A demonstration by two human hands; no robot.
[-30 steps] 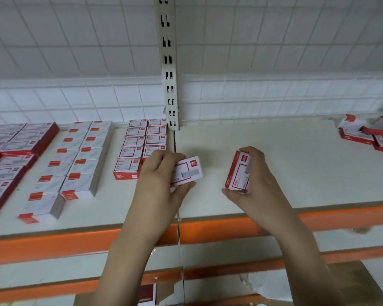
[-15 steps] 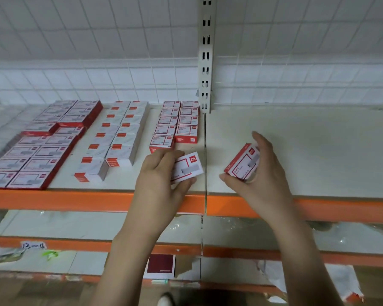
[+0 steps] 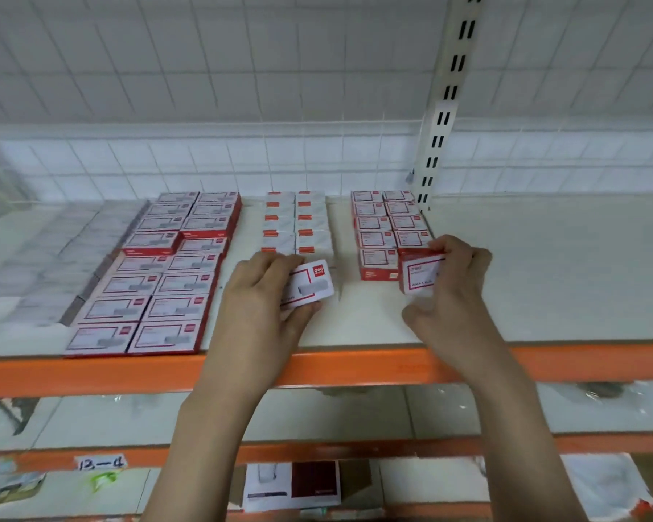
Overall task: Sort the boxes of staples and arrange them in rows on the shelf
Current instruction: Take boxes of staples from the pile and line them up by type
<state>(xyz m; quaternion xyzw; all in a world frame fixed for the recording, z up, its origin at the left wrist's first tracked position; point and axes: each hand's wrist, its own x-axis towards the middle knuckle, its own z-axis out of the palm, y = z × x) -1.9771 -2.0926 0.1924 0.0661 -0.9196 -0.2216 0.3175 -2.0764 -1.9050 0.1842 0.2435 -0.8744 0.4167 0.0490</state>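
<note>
The right hand pinches a small box at the front of the right-hand row, seemingly touching it. The left hand grips another box, lying flat just left, above the shelf.

White shelf with orange front rail. On it, left to right: blurred pale boxes at far left; double row of wide red-bordered boxes running back to front edge; double row of white boxes with orange tabs; double row of small red boxes beside the slotted upright.
</note>
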